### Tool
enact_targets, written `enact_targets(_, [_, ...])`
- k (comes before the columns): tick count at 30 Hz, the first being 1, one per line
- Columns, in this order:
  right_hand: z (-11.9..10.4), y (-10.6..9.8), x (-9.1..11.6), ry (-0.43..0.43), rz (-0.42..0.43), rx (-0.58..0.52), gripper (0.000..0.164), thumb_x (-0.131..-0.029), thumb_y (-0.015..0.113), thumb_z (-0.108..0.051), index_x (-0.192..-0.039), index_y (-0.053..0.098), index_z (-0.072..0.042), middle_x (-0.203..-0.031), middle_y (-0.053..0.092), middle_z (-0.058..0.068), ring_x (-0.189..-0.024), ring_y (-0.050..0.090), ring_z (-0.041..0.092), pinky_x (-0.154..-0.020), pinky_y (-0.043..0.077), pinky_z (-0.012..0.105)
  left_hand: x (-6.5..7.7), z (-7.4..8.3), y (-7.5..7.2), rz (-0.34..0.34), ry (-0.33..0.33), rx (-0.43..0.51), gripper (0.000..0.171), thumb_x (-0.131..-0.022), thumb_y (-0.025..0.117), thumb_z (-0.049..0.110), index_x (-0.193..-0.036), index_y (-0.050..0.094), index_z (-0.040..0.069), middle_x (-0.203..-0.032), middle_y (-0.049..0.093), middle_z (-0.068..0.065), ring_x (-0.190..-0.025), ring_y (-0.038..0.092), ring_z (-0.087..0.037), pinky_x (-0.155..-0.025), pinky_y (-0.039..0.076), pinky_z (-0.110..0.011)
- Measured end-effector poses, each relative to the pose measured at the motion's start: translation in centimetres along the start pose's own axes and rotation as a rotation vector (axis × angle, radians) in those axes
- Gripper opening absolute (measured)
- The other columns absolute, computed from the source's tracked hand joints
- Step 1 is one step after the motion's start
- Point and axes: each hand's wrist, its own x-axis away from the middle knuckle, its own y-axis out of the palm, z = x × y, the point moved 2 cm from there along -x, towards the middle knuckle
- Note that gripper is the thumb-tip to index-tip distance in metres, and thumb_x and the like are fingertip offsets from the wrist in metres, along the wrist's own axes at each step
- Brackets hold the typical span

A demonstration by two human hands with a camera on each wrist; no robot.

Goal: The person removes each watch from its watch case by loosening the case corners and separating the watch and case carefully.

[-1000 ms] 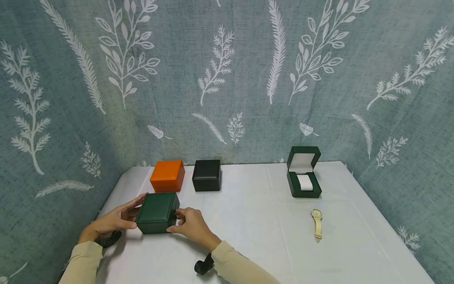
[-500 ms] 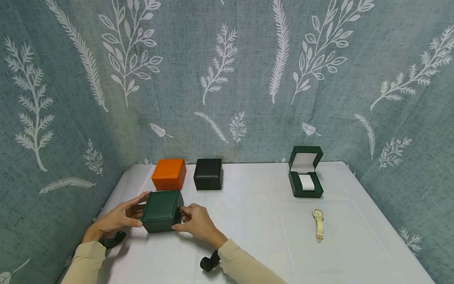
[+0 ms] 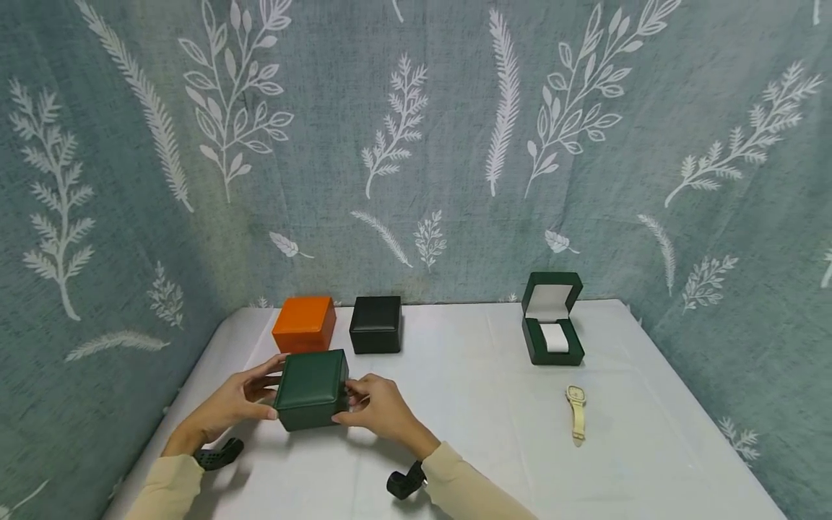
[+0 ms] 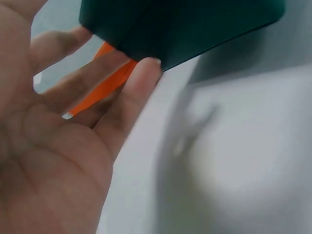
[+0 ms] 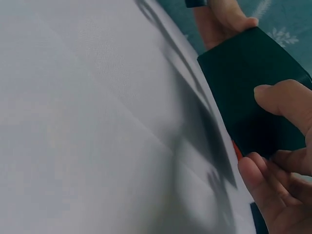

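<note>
A closed dark green watch box (image 3: 310,386) is held between both hands at the table's left, close over the cloth with its shadow below. My left hand (image 3: 234,406) holds its left side, thumb at the front lower corner and fingers spread along the edge. On the right side, my right hand (image 3: 383,413) grips it, the thumb (image 5: 280,100) lying on the box face and the fingertips at its edge. The left wrist view catches the green box (image 4: 170,29) from below. Its contents are hidden.
Behind stand a closed orange box (image 3: 304,323) and a closed black box (image 3: 376,324). Farther right, an open green watch box (image 3: 552,354) shows a white cushion (image 3: 555,336). A pale yellow wristwatch (image 3: 576,413) lies in front of it on the white table (image 3: 474,404).
Both hands have carried the green box a short way to the right, its grip unchanged. The other boxes and the wristwatch stay where they were; the head view has shifted slightly.
</note>
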Motion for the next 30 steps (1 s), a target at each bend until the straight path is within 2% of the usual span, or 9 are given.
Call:
enact_targets(5, [0.1, -1.3, 1.1, 0.008, 0.009, -0.014, 0.059, -0.079, 0.092, -0.013, -0.129, 0.068, 0.006, -0.099, 0.067, 0.011, -0.086, 0.070, 0.012, -0.074, 0.057, 0.017, -0.6, 0.6, 1.6, 0.013, -0.015, 0.020, 0.094, -0.089, 0.078, 0.002, -0.165, 0.024, 0.010, -0.162, 0.029, -0.025, -0.127, 0.057, -0.018, -0.101, 0.051, -0.033])
enact_targets(12, [0.9, -3.8, 2.5, 0.051, 0.011, -0.060, 0.061, -0.080, 0.090, -0.012, -0.132, 0.065, 0.007, -0.102, 0.065, 0.006, -0.089, 0.070, 0.013, -0.078, 0.059, 0.022, -2.3, 1.6, 4.3, 0.032, 0.055, -0.002, 0.096, -0.085, 0.083, 0.005, -0.163, 0.028, 0.010, -0.159, 0.037, -0.021, -0.129, 0.055, -0.019, -0.107, 0.048, -0.038])
enact_targets(17, [1.2, -5.6, 3.5, 0.038, 0.013, -0.041, 0.061, -0.081, 0.089, -0.012, -0.132, 0.064, 0.008, -0.105, 0.065, 0.007, -0.092, 0.070, 0.016, -0.081, 0.059, 0.025, -3.3, 2.2, 6.1, 0.049, 0.065, -0.001, 0.100, -0.082, 0.087, 0.006, -0.163, 0.029, 0.009, -0.157, 0.041, -0.019, -0.131, 0.054, -0.025, -0.108, 0.047, -0.039])
enact_targets(22, [1.7, -7.1, 4.6, 0.029, 0.015, -0.017, 0.061, -0.082, 0.089, -0.015, -0.133, 0.063, 0.008, -0.109, 0.066, 0.013, -0.096, 0.069, 0.022, -0.082, 0.059, 0.024, -4.3, 2.7, 7.8, 0.043, 0.078, -0.013, 0.103, -0.081, 0.089, 0.010, -0.163, 0.027, 0.008, -0.157, 0.041, -0.021, -0.132, 0.054, -0.035, -0.108, 0.047, -0.039])
enact_targets(26, [2.1, -8.4, 5.6, 0.045, 0.015, -0.030, 0.063, -0.083, 0.088, -0.015, -0.135, 0.061, 0.008, -0.111, 0.065, 0.014, -0.099, 0.069, 0.026, -0.084, 0.059, 0.024, -5.1, 3.0, 9.1, 0.037, 0.069, -0.001, 0.106, -0.079, 0.091, 0.013, -0.163, 0.027, 0.008, -0.156, 0.043, -0.018, -0.130, 0.056, -0.034, -0.108, 0.047, -0.038])
enact_targets(30, [2.3, -9.4, 6.6, 0.053, 0.024, -0.039, 0.063, -0.083, 0.088, -0.013, -0.136, 0.060, 0.009, -0.111, 0.064, 0.012, -0.100, 0.068, 0.026, -0.085, 0.059, 0.027, -5.9, 3.4, 10.4, 0.020, 0.081, -0.004, 0.107, -0.079, 0.092, 0.015, -0.163, 0.026, 0.008, -0.156, 0.043, -0.017, -0.131, 0.055, -0.035, -0.109, 0.046, -0.042])
